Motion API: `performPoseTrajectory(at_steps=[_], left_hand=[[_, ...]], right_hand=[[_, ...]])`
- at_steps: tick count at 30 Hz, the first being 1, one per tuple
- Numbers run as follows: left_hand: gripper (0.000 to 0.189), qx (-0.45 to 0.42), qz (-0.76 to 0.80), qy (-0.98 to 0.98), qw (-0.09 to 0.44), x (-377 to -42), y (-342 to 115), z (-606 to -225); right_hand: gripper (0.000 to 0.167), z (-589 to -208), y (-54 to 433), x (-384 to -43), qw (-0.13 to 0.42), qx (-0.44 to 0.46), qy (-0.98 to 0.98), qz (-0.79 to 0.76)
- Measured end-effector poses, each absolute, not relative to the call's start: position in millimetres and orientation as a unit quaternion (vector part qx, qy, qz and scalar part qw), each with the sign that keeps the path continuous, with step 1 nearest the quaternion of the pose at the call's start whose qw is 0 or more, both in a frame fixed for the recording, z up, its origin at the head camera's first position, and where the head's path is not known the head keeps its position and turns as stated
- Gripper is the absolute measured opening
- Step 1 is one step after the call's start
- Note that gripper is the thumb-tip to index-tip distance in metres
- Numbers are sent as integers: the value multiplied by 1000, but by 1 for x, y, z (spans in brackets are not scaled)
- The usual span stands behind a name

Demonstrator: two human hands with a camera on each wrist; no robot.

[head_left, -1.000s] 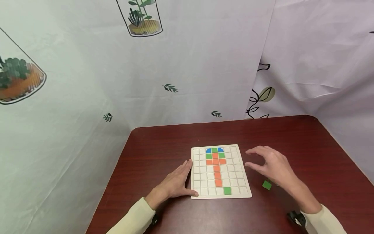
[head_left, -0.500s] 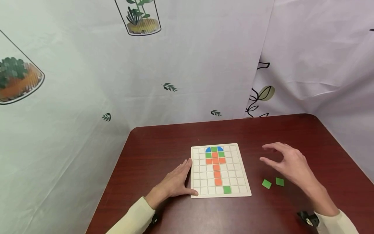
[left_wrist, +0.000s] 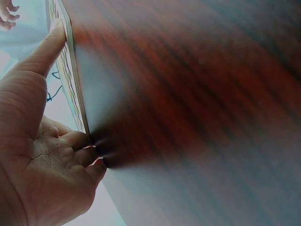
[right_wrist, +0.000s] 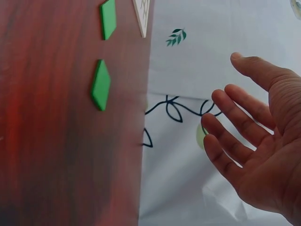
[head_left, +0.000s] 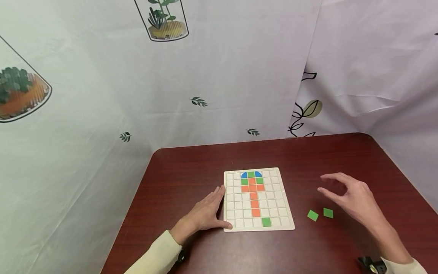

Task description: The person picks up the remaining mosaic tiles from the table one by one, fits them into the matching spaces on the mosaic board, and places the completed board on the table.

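Observation:
A cream grid board (head_left: 276, 201) lies on the table. Set into its cells are a column of orange squares (head_left: 254, 204) with a short crossbar, two blue quarter-round pieces (head_left: 258, 174) and several green squares, one of them (head_left: 266, 222) alone in the bottom row. My left hand (head_left: 205, 213) rests at the board's left side, thumb on the near corner and straight fingers along the edge. Right of the board lie two loose green square tiles (head_left: 313, 215) (right_wrist: 100, 85). My right hand (head_left: 356, 199) hovers beyond them to the right, fingers loosely bent and holding nothing.
The dark red wooden table (head_left: 184, 167) has rounded far corners. White cloth (head_left: 222, 68) printed with leaves and plant jars hangs behind it and at both sides. Each wrist wears a small black device.
My right hand has moved right, away from the board, uncovering the second loose green tile. My left hand and the board have stayed in place.

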State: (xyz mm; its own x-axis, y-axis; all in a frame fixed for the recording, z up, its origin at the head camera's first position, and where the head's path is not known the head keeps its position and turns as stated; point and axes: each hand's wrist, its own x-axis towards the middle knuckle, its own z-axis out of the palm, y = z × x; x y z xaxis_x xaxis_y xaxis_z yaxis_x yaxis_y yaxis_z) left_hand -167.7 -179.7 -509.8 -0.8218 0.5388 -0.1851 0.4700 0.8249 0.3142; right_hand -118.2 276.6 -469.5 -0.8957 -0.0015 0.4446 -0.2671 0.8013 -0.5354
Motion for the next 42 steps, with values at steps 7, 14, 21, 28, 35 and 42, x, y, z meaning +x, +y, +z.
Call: performPoseTrajectory(at_steps=[7, 14, 21, 28, 35, 42], left_hand=[[135, 270, 128, 945, 131, -168, -180, -510], [135, 272, 128, 945, 128, -168, -181, -510], [135, 272, 124, 946, 126, -168, -181, -510], [135, 273, 127, 945, 127, -167, -181, -511], [134, 273, 128, 945, 124, -167, -180, -510], [135, 272, 128, 946, 124, -166, -181, -510]], right_hand=[[39, -481, 287, -108, 189, 55, -928, 317], [40, -492, 291, -100, 155, 43, -934, 319], [39, -502, 290, -94, 138, 40, -937, 319], [36, -509, 293, -88, 122, 41, -938, 323], [39, -513, 298, -84, 65, 33, -948, 310], [42, -514, 301, -87, 35, 54, -954, 292]])
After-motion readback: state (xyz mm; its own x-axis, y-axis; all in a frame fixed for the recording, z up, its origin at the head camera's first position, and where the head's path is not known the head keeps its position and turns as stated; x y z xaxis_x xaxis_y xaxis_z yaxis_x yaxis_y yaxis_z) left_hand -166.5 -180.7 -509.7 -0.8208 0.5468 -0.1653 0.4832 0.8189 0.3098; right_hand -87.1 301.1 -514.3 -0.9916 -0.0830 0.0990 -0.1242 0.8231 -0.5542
